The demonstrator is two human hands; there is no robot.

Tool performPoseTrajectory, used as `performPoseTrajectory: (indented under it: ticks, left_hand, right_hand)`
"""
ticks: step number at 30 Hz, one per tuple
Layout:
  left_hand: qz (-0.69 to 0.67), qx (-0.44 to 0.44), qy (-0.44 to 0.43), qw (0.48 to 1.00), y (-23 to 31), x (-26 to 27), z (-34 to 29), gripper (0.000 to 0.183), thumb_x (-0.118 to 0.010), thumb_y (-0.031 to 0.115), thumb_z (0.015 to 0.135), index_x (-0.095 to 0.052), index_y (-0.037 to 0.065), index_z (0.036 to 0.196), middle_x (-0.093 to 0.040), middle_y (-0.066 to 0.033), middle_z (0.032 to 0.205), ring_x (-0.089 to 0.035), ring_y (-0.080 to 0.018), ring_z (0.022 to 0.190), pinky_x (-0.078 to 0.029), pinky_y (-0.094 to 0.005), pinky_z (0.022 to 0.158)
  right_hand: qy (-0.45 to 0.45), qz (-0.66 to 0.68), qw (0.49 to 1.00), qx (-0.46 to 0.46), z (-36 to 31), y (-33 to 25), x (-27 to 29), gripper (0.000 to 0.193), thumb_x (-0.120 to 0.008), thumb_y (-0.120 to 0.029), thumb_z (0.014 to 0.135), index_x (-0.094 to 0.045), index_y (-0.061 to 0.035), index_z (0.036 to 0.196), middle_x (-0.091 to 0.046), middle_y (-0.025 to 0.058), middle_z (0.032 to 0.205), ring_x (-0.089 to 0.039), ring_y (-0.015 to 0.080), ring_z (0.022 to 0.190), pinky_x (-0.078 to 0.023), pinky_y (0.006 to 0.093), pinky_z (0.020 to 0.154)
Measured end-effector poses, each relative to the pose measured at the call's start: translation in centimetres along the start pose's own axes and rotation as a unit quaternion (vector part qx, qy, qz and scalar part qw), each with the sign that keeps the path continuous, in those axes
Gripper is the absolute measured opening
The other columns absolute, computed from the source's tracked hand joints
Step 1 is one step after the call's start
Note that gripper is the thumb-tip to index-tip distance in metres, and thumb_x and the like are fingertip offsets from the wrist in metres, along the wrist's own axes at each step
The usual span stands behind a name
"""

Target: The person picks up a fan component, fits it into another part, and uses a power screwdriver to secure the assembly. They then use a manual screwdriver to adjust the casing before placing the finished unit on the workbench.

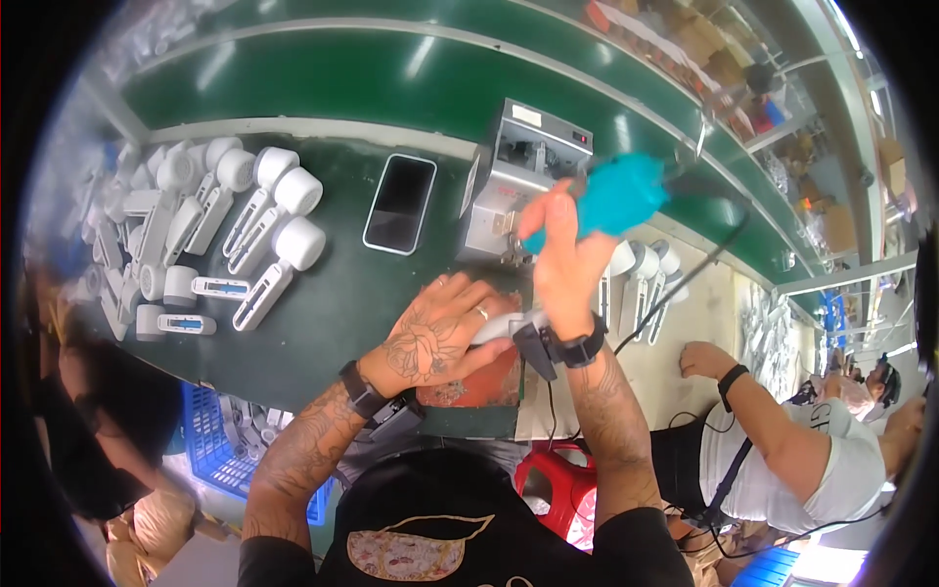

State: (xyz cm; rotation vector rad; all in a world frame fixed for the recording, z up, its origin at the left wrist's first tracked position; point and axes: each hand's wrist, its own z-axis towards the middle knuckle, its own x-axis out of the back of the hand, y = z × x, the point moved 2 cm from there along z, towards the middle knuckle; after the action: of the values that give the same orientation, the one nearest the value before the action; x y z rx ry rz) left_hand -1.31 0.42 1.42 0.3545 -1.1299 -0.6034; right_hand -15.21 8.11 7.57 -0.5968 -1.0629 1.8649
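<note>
My right hand (567, 249) is wrapped round a teal electric screwdriver (621, 196), blurred by motion, with its tip end near the front of a grey metal screw feeder (497, 201). My left hand (440, 328) lies over a reddish-brown pad (465, 386), its thumb and fingers around a white plastic part (501, 327). Much of that part is hidden by the hand and my right wrist. Several white round-headed handles (264, 293) are heaped on the dark green bench to the left, some with open slots showing blue inside.
A phone (401, 203) lies on the bench behind my left hand. More white handles (641, 279) rest on the pale board at right, beside a co-worker's arm (773, 411). The screwdriver's black cord (685, 281) hangs there. Below are a blue crate (220, 440) and red stool (567, 479).
</note>
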Motion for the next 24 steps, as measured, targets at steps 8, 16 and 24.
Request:
performPoseTrajectory:
  ticks: [8,16,24]
  left_hand:
    - [-0.004,0.031,0.012,0.999,0.2,0.2,-0.2,0.036,-0.070,0.029,0.085,-0.065,0.010,0.116,-0.059,-0.0084,0.110,-0.056,-0.0321,0.100,-0.045,-0.0457,0.091]
    - [-0.023,0.018,0.018,0.999,-0.4,-0.4,0.3,0.036,-0.073,0.026,0.082,-0.065,0.008,0.112,-0.061,-0.0087,0.107,-0.056,-0.0321,0.096,-0.045,-0.0440,0.086]
    - [-0.002,0.016,-0.013,1.000,-0.3,-0.3,0.2,0.044,-0.066,0.027,0.088,-0.061,0.009,0.128,-0.058,-0.0075,0.111,-0.055,-0.0278,0.100,-0.045,-0.0422,0.090]
  right_hand:
    - [0.015,0.054,0.993,-0.108,-4.3,-2.8,1.7,0.032,-0.057,-0.030,0.103,-0.056,0.0017,0.107,-0.058,0.0061,0.071,-0.056,0.0143,0.064,-0.046,0.0289,0.061]
    - [0.001,0.032,0.992,-0.121,-6.9,-3.2,4.1,0.050,-0.061,-0.042,0.099,-0.053,0.0056,0.111,-0.055,0.0082,0.072,-0.056,0.0189,0.065,-0.046,0.0319,0.061]
    - [-0.011,0.032,0.993,-0.115,-8.0,-2.7,3.9,0.045,-0.060,-0.040,0.099,-0.052,0.0037,0.105,-0.055,0.0088,0.073,-0.056,0.0193,0.065,-0.047,0.0321,0.060]
